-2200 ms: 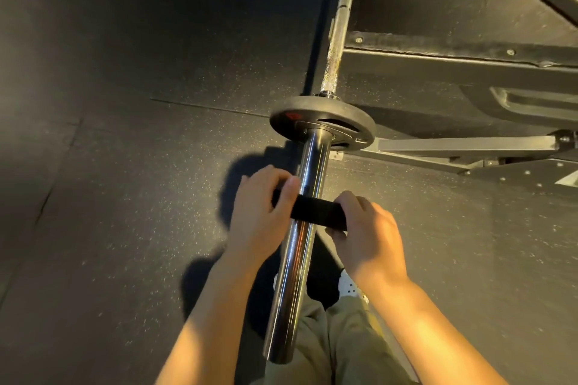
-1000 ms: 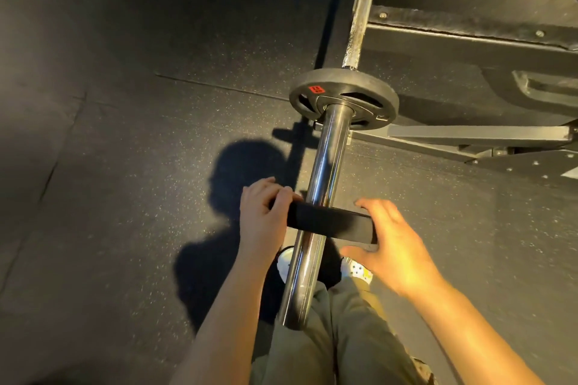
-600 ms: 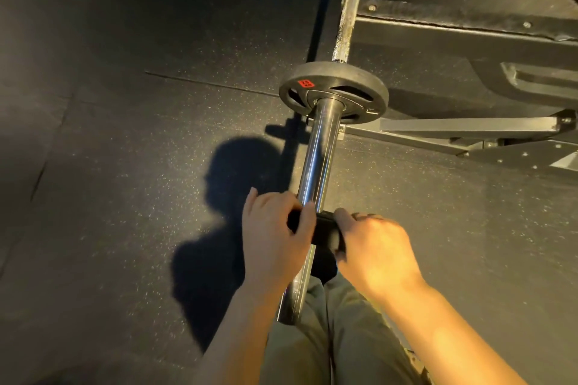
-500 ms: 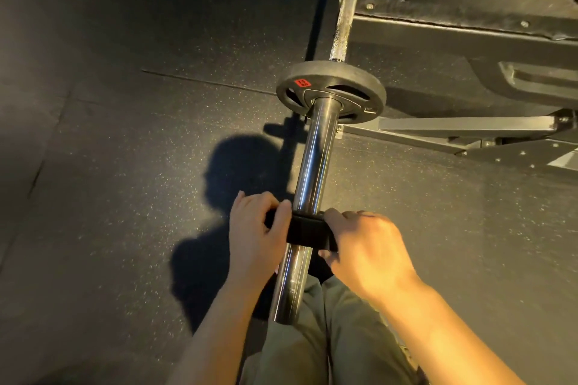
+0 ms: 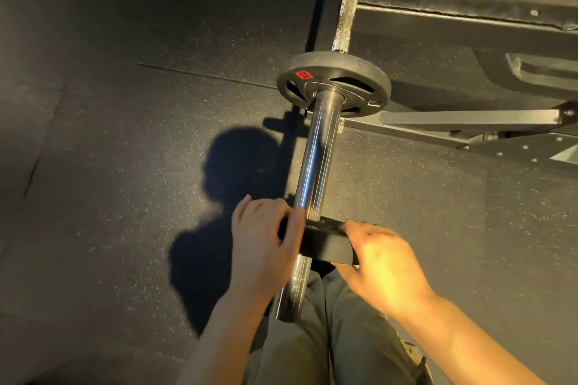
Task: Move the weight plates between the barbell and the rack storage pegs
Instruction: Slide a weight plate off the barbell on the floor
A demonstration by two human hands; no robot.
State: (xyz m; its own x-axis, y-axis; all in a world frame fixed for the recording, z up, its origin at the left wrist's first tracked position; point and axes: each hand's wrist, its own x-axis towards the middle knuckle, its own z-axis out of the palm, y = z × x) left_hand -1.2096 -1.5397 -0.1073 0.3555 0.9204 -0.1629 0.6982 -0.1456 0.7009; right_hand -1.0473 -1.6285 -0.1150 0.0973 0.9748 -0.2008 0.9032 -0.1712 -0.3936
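- The floor (image 5: 125,166) is dark rubber matting with small pale speckles.
- A thin seam (image 5: 203,75) runs across the floor between two mats.
- Warm light falls from above, and a dark shadow of a person (image 5: 231,184) lies on the floor.
- At the upper right stands a black metal frame (image 5: 469,28) with bolts, and a grey steel beam (image 5: 463,122) lies below it.

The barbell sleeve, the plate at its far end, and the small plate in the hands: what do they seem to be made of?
Barbell sleeve: polished, probably chromed steel, with mirror-like streaks. Far plate: matte black, likely rubber-coated or painted metal, with a red label. Small plate, gripped by the left hand and right hand: dull black; the coating is unclear.
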